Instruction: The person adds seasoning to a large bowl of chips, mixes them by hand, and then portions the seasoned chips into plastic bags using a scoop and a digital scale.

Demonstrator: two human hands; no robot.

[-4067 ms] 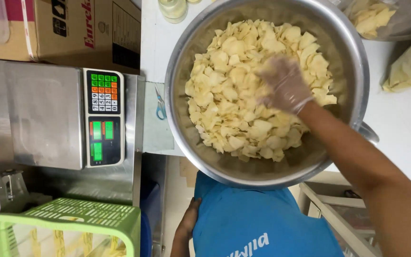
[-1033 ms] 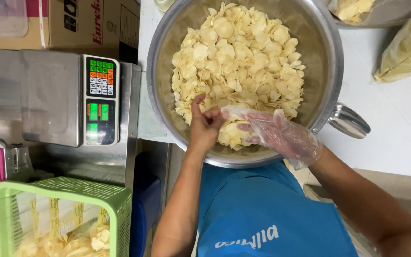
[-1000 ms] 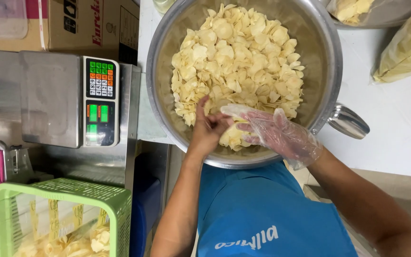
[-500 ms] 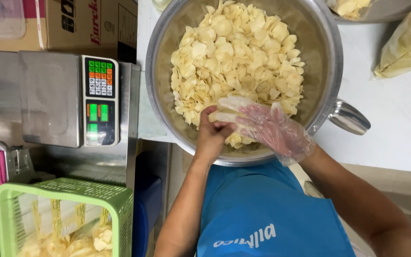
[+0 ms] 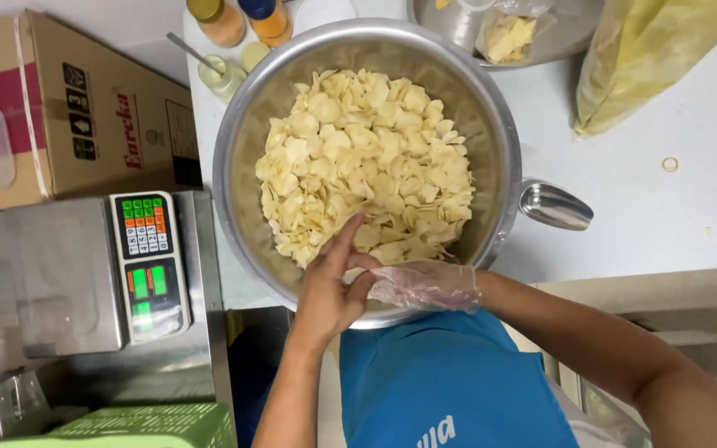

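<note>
Head view: bare left hand (image 5: 329, 290) pinches the thin glove on the right hand (image 5: 421, 286) over the bowl (image 5: 238, 141) rim — a hard tug could tear it or flick chips (image 5: 367, 158) out.

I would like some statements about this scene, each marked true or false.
1. The bowl holds pale chips. True.
2. Both hands are bare. False: the right hand wears a clear glove; the left hand is bare.
3. The scale stands left of the bowl. True.
4. The bowl is green plastic. False: it is metal.
5. The hands meet at the bowl's near rim. True.
</note>
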